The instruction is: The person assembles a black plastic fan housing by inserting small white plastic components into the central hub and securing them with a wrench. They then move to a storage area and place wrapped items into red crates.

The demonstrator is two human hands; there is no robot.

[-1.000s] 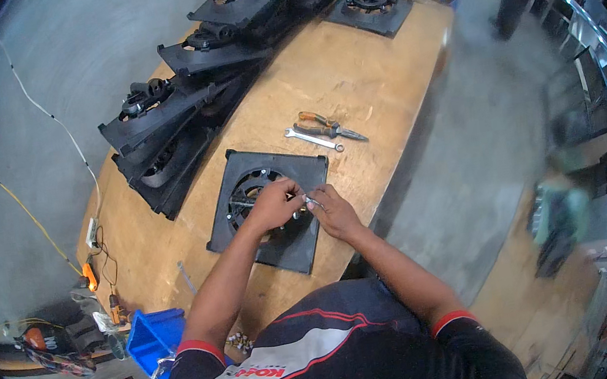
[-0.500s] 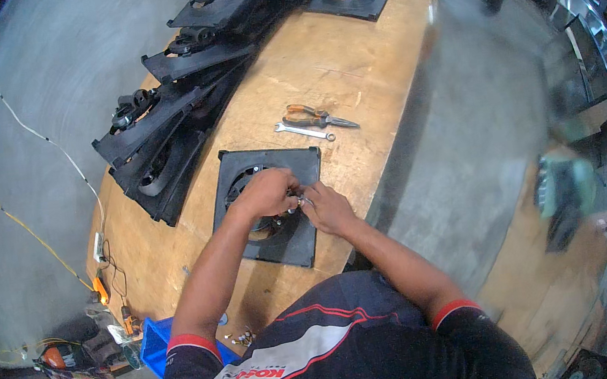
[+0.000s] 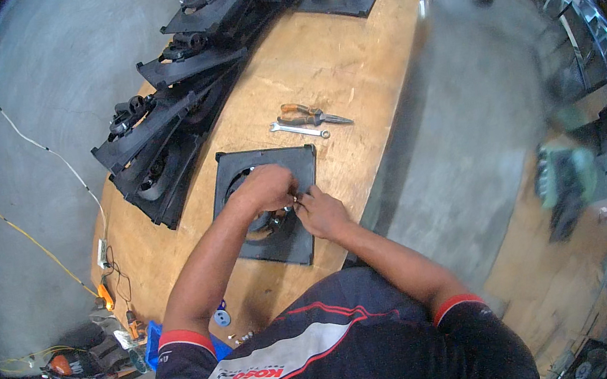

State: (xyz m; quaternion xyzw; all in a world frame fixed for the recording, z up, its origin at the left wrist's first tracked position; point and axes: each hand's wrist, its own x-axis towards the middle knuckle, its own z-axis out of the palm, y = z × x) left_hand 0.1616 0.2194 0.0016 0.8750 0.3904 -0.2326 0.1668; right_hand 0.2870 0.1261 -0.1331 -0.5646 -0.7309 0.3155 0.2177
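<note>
Your left hand [image 3: 269, 186] and right hand [image 3: 322, 212] meet with fingers curled above the black square plate [image 3: 289, 246], which lies on the counter [image 3: 338, 70] directly beneath them; I cannot tell what, if anything, they pinch. From that meeting point the plate's round opening [image 3: 263, 230] spreads toward eight o'clock, nearer your left hand, while your right sits toward four. No long axis stands out on the plate; pliers [image 3: 313, 116] and wrench [image 3: 299, 129] lie between twelve and one.
</note>
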